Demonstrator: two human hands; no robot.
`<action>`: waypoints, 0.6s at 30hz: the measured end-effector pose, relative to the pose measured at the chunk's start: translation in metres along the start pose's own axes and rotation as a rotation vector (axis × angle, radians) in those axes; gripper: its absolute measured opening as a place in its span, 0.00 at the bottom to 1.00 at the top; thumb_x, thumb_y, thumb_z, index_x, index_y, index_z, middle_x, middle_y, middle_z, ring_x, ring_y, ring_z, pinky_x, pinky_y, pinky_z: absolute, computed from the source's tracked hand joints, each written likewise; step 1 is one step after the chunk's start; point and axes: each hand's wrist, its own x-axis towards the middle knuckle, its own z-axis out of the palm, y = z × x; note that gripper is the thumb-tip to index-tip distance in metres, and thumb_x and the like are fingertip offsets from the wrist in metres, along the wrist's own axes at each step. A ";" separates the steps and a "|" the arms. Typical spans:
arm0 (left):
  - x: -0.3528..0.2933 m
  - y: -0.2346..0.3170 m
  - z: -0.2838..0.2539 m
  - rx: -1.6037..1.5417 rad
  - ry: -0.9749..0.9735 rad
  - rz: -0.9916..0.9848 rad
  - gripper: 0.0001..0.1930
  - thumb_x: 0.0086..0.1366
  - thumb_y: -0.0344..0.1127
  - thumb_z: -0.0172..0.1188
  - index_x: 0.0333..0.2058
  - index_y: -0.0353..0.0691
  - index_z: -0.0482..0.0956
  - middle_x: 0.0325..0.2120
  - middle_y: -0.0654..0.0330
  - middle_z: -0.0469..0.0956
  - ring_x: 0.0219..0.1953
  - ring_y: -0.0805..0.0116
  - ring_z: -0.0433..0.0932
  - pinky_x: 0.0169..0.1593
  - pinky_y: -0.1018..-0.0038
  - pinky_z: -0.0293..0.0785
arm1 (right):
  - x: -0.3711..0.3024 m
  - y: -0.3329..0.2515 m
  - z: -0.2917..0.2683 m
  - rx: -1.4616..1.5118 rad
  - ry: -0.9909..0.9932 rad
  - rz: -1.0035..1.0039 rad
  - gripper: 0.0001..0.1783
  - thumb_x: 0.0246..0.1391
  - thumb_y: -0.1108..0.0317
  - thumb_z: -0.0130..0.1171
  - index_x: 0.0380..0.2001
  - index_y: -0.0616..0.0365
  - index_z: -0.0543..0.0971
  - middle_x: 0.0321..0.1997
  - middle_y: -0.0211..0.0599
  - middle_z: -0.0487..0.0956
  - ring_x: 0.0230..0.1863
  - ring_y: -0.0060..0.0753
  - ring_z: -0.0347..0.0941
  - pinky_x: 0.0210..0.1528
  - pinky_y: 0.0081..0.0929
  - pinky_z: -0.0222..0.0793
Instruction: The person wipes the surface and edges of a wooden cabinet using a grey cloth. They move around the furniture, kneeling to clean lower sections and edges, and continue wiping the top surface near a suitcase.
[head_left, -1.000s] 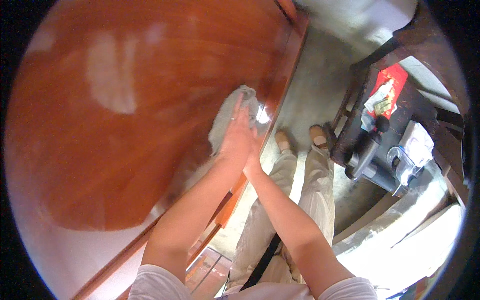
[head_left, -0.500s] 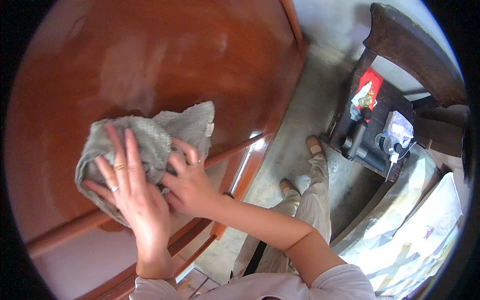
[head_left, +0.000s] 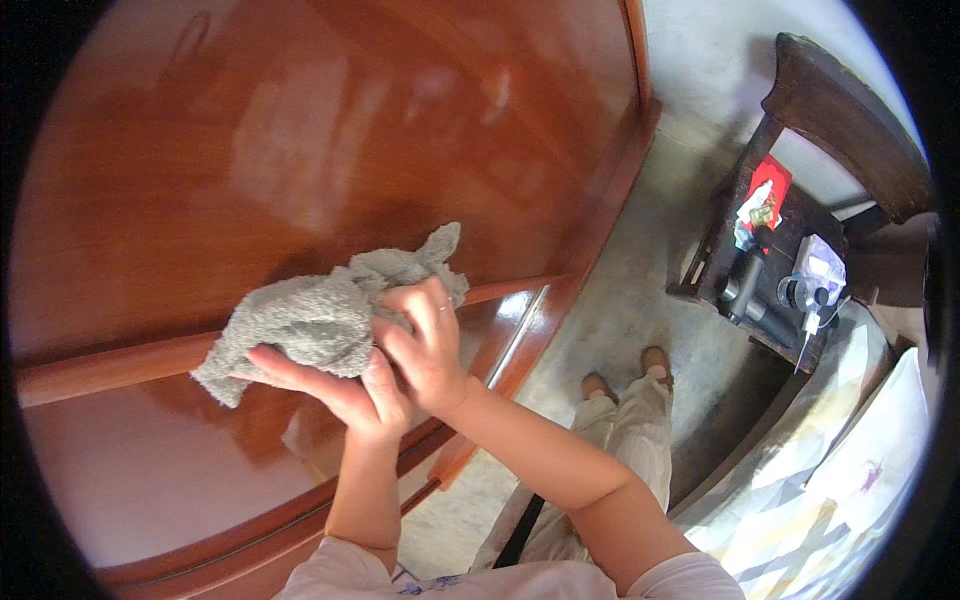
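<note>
A grey terry cloth (head_left: 310, 310) is bunched between my hands, over the front edge of a glossy reddish-brown wooden surface (head_left: 420, 180). My left hand (head_left: 350, 400) supports the cloth from below, thumb and one finger showing along its near side; the other fingers are hidden beneath it. With bent fingers, my right hand (head_left: 425, 345) grips the cloth's right part, close beside the left hand. A corner of the cloth sticks up beyond the right hand.
A dark wooden chair (head_left: 710, 270) at the right bears a red packet (head_left: 768, 180), a black massage gun (head_left: 740, 285) and a pale purple pack (head_left: 822, 262). Below it lies patterned bedding (head_left: 780, 480). My feet stand on the concrete floor (head_left: 560, 360).
The cloth was spread out under my flat left hand; now it is gathered up and bunched. My left hand has turned and moved right, under the cloth. The view has shifted slightly.
</note>
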 end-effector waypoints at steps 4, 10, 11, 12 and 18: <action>-0.051 -0.010 0.049 -0.284 -0.086 -0.090 0.45 0.68 0.35 0.45 0.66 0.34 0.16 0.69 0.39 0.28 0.71 0.46 0.36 0.70 0.51 0.30 | -0.029 0.052 -0.018 -0.063 0.012 0.056 0.14 0.42 0.65 0.57 0.31 0.63 0.73 0.39 0.45 0.69 0.39 0.48 0.66 0.38 0.45 0.64; -0.111 -0.024 0.104 -0.189 -0.287 -0.252 0.44 0.70 0.33 0.42 0.63 0.32 0.12 0.69 0.39 0.30 0.71 0.49 0.37 0.70 0.56 0.32 | -0.067 0.124 -0.047 -0.259 -0.118 0.054 0.14 0.40 0.74 0.58 0.32 0.66 0.68 0.40 0.48 0.67 0.42 0.51 0.66 0.40 0.44 0.66; -0.117 -0.023 0.111 -0.169 -0.300 -0.254 0.44 0.70 0.33 0.42 0.63 0.31 0.12 0.69 0.39 0.30 0.71 0.49 0.38 0.70 0.56 0.33 | -0.073 0.133 -0.051 -0.282 -0.139 0.052 0.14 0.41 0.74 0.58 0.33 0.66 0.68 0.40 0.48 0.67 0.42 0.51 0.66 0.41 0.44 0.66; -0.121 -0.017 0.121 -0.263 -0.292 -0.350 0.42 0.70 0.35 0.42 0.64 0.28 0.17 0.69 0.37 0.29 0.71 0.46 0.34 0.69 0.54 0.29 | -0.079 0.143 -0.055 -0.305 -0.159 0.045 0.15 0.41 0.74 0.58 0.33 0.67 0.68 0.40 0.48 0.67 0.43 0.52 0.65 0.41 0.44 0.67; -0.185 -0.023 0.178 -0.143 -0.354 -0.375 0.41 0.70 0.38 0.44 0.64 0.19 0.27 0.65 0.25 0.24 0.69 0.31 0.25 0.67 0.46 0.21 | -0.129 0.206 -0.071 -0.125 -0.167 0.499 0.15 0.52 0.73 0.52 0.42 0.69 0.65 0.44 0.51 0.66 0.49 0.54 0.64 0.52 0.45 0.64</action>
